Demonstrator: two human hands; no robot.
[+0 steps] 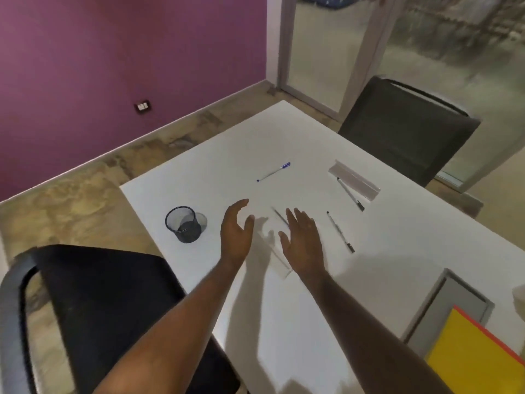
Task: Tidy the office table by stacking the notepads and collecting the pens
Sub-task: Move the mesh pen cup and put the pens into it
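My left hand (235,231) and my right hand (302,240) hover open over the middle of the white table (284,322), palms facing each other. Between and under them lies a white notepad (272,245) with a pen (279,216) on it, partly hidden by my right hand. A blue-capped pen (273,172) lies farther back. A black pen (340,231) lies to the right of my right hand. Another black pen (350,193) rests against a second white notepad (355,179) at the back right. A black mesh pen cup (184,224) stands left of my left hand.
A yellow and red folder (477,356) lies on a grey pad (454,300) at the table's right front corner. One black chair (99,308) is at my near left, another (403,129) stands beyond the table's far right edge. A purple wall is at left.
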